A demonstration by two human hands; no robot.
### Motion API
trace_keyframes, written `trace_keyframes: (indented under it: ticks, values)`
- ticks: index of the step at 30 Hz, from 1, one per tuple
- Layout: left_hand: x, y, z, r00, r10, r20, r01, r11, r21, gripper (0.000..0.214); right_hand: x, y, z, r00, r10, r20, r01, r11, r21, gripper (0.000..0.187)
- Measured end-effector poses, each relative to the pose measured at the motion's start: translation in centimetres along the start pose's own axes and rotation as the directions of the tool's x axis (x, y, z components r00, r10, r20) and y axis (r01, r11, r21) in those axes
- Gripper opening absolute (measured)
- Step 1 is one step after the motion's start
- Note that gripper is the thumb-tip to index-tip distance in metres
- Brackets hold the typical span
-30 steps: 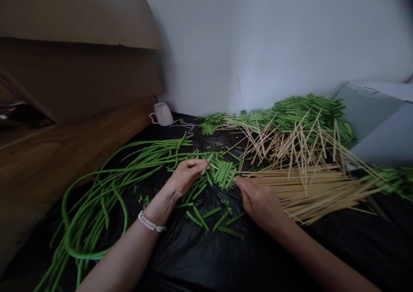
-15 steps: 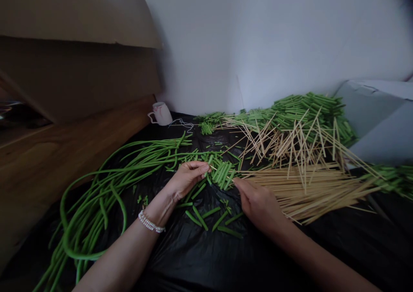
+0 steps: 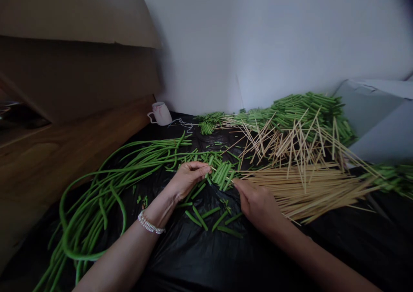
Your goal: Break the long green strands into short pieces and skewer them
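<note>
A thin bamboo skewer runs between my two hands, threaded crosswise through several cut pieces of long green bean point(image 3: 222, 174). My left hand point(image 3: 190, 178), with a white beaded bracelet at the wrist, pinches the skewer's left end. On the right side, my right hand point(image 3: 256, 199) is closed around the other end; its fingertips are partly hidden. Loose bean pieces point(image 3: 200, 218) lie on the black plastic sheet point(image 3: 193, 262) just below the hands. More cut pieces sit behind the skewer. Long uncut beans point(image 3: 106, 189) curl in a heap left of my left arm.
Bare bamboo skewers point(image 3: 309, 191) lie spread to the right. Behind them rises a pile of filled bean skewers point(image 3: 306, 111) against the wall. A white mug point(image 3: 161, 114) stands at the back left beside a cardboard box point(image 3: 80, 77). A pale box point(image 3: 380, 115) is at right.
Almost nothing differs. Both hands keep their hold on the skewer, and the bean pieces on it stay in about the same place.
</note>
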State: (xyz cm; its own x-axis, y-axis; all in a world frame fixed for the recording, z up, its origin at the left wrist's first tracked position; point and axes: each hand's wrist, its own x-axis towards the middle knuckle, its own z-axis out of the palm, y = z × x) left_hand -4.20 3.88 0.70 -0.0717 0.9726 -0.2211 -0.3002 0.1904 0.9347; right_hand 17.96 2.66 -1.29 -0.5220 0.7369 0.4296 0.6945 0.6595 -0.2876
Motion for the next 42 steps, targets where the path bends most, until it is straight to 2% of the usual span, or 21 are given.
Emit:
trace_keyframes:
  ticks: [5, 14, 19, 25, 29, 32, 37, 40, 42]
  values:
    - [-0.1, 0.2, -0.1, 0.998, -0.042, 0.042, 0.042, 0.999, 0.004, 0.028, -0.1, 0.0, 0.0, 1.000, -0.008, -0.004, 0.008, 1.000, -0.020, 0.033]
    - [-0.2, 0.2, -0.1, 0.998, -0.031, 0.054, 0.028, 0.998, 0.053, 0.025, -0.1, 0.0, 0.2, 1.000, -0.021, -0.010, 0.021, 1.000, -0.008, 0.034]
    - [-0.1, -0.5, 0.0, 0.998, 0.018, 0.058, -0.027, 0.988, 0.149, 0.023, 0.1, -0.3, -0.2, 1.000, -0.020, 0.014, 0.020, 1.000, -0.004, 0.034]
    - [-0.5, -0.5, 0.6, 0.995, 0.090, 0.040, -0.094, 0.989, 0.116, 0.025, 0.4, -0.4, -0.5, 0.999, -0.038, -0.027, 0.038, 0.999, 0.006, 0.034]
    - [-0.6, -0.5, 0.7, 0.995, 0.033, 0.098, -0.045, 0.992, 0.121, 0.028, 0.3, -0.2, -0.3, 0.997, -0.060, -0.052, 0.059, 0.998, -0.024, 0.034]
    - [-0.5, -0.7, 0.7, 0.990, 0.043, 0.132, -0.065, 0.984, 0.166, 0.028, 0.3, -0.1, -0.1, 0.995, -0.084, -0.060, 0.078, 0.993, -0.084, 0.035]
    - [-0.3, -0.4, 0.6, 0.984, 0.114, 0.134, -0.142, 0.965, 0.221, 0.028, 0.4, 0.5, -0.1, 0.986, -0.114, -0.118, 0.100, 0.988, -0.115, 0.036]
    - [0.0, 0.4, -0.1, 0.973, 0.226, 0.053, -0.232, 0.929, 0.289, 0.032, 0.6, 1.3, -0.1, 0.979, -0.088, -0.183, 0.071, 0.992, -0.101, 0.032]
    - [0.3, 0.8, -0.8, 0.938, 0.345, -0.028, -0.306, 0.866, 0.395, 0.030, 0.7, 1.8, -0.1, 0.977, -0.064, -0.202, 0.046, 0.995, -0.090, 0.032]
